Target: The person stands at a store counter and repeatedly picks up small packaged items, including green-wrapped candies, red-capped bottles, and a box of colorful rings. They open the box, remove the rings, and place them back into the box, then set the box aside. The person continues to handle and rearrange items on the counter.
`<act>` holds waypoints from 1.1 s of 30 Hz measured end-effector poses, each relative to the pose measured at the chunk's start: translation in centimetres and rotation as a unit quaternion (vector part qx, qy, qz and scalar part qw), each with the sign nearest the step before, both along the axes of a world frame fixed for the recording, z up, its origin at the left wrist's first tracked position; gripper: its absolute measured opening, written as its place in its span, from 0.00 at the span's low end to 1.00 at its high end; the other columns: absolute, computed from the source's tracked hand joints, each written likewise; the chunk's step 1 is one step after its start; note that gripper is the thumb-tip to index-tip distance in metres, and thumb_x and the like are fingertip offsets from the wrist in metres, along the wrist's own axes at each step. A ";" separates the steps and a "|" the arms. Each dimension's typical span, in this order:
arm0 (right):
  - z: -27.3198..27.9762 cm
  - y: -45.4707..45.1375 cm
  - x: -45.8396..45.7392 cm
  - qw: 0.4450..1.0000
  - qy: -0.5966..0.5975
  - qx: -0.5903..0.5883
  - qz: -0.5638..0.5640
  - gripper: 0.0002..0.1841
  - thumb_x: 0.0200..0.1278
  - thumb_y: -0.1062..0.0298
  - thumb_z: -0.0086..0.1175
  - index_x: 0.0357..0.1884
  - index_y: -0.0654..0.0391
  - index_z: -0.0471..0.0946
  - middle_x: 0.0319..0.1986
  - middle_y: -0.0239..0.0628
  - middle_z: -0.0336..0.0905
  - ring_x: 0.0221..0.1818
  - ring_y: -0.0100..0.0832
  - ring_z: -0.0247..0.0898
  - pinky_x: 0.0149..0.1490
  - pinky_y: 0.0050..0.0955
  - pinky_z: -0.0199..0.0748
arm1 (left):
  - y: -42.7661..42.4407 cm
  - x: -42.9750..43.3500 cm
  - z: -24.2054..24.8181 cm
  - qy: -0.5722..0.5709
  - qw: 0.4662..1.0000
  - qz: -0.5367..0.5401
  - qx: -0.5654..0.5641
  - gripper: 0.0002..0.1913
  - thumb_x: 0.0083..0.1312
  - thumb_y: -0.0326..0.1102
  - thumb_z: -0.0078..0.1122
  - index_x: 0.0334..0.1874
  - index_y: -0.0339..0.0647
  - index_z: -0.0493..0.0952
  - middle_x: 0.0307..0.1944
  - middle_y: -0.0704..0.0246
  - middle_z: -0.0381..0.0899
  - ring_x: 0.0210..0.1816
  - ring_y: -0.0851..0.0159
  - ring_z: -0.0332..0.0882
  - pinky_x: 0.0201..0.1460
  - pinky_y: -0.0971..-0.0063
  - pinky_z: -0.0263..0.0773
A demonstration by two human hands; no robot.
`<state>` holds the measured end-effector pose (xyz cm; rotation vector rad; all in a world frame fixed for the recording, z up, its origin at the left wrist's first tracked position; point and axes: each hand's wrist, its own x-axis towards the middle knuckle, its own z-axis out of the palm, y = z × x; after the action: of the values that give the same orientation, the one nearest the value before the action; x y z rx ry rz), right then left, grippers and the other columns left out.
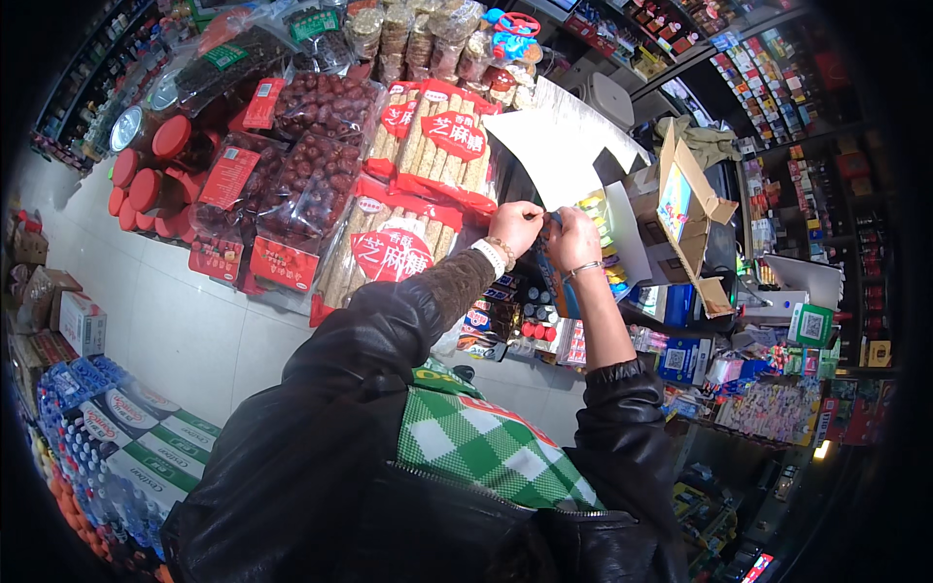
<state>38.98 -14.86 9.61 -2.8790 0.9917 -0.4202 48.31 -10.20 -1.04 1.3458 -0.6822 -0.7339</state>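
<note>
My left hand (514, 227), with a white band and a beaded bracelet on its wrist, has its fingers bent and pinched together by the upper end of a narrow blue box (560, 286). Whether something small is between those fingertips is hard to see. My right hand (574, 239), wearing a metal bangle, grips the top of the same box. Just right of it stands a display box of small colourful packets (599, 218). Left of my hands lie red-and-clear bags of sesame candy sticks (453, 146). A large white sheet (543, 149) lies beyond my fingers.
An opened cardboard box (674, 211) stands to the right on the counter. Packs of red dates (313, 171) and red-lidded jars (146, 189) are stacked left. Snack packets (488, 321) fill a rack below my hands. Cartons of bottled water (153, 444) stand on the tiled floor (182, 321).
</note>
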 end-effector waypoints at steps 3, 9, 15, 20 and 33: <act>0.1 0.2 0.0 1.000 -0.005 -0.006 0.014 0.05 0.54 0.72 0.56 0.24 0.61 0.75 0.26 0.51 0.76 0.34 0.53 0.74 0.40 0.48 0.73 | -0.1 -0.1 -0.2 -0.023 1.000 0.013 -0.003 0.06 0.62 0.26 0.60 0.38 0.34 0.83 0.33 0.65 0.86 0.34 0.72 0.82 0.40 0.78 0.76; 0.1 0.8 0.5 0.999 0.022 -0.037 -0.017 0.05 0.53 0.72 0.55 0.23 0.61 0.76 0.26 0.50 0.77 0.34 0.52 0.75 0.40 0.47 0.74 | -0.1 -0.1 0.1 -0.032 0.999 0.021 0.014 0.06 0.62 0.27 0.60 0.38 0.34 0.83 0.32 0.65 0.86 0.34 0.72 0.82 0.39 0.77 0.76; -0.3 2.3 1.3 0.994 0.029 -0.101 -0.038 0.05 0.52 0.72 0.56 0.24 0.63 0.77 0.27 0.50 0.78 0.34 0.51 0.76 0.42 0.46 0.75 | 0.0 0.0 0.5 0.020 0.999 -0.005 0.033 0.06 0.63 0.28 0.61 0.38 0.33 0.83 0.33 0.64 0.86 0.36 0.71 0.82 0.41 0.77 0.77; -0.6 3.1 1.5 0.988 0.008 -0.057 -0.140 0.05 0.49 0.72 0.58 0.26 0.62 0.77 0.28 0.51 0.78 0.36 0.50 0.75 0.43 0.44 0.73 | 0.2 0.1 0.8 0.029 0.999 -0.007 0.022 0.08 0.61 0.24 0.60 0.42 0.32 0.81 0.36 0.63 0.86 0.37 0.70 0.83 0.43 0.77 0.77; -1.5 4.6 0.7 0.982 -0.062 -0.082 -0.159 0.04 0.49 0.76 0.58 0.28 0.61 0.75 0.28 0.50 0.75 0.35 0.51 0.71 0.42 0.46 0.70 | 0.1 0.2 -0.5 0.073 0.997 -0.024 -0.013 0.07 0.60 0.25 0.61 0.40 0.34 0.81 0.32 0.61 0.85 0.34 0.64 0.83 0.38 0.73 0.76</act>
<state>39.64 -10.30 8.13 -2.7896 1.4621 -0.7260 48.56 -10.05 -1.51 1.2425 -0.6077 -0.8505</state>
